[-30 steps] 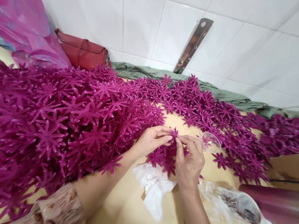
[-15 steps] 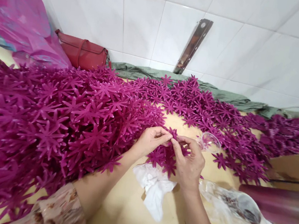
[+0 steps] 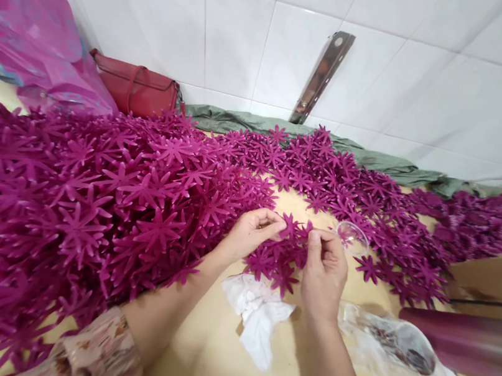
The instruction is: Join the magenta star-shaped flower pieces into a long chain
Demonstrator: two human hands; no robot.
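My left hand (image 3: 256,231) is closed in a pinch, its fingertips at the edge of a magenta artificial flower piece (image 3: 290,224). Across a small gap, my right hand (image 3: 328,265) also pinches, and a magenta petal tip (image 3: 309,225) shows at its thumb and forefinger. Fingers cover most of what each hand grips. Just below lies a small cluster of the same star-shaped flower pieces (image 3: 282,277). To the left a large heap of them (image 3: 136,196) covers the table, reaching my left forearm.
A crumpled white cloth (image 3: 258,315) lies on the table (image 3: 202,356) below my hands. Beside my right hand is a clear round lid (image 3: 354,238). Further right are a plastic bag (image 3: 371,331) and a dark pink cylinder (image 3: 463,345). A red handbag (image 3: 134,89) rests against the tiled wall.
My hands were together at one flower piece; now they are apart. The right hand has moved slightly right, while the left stays nearly in place.
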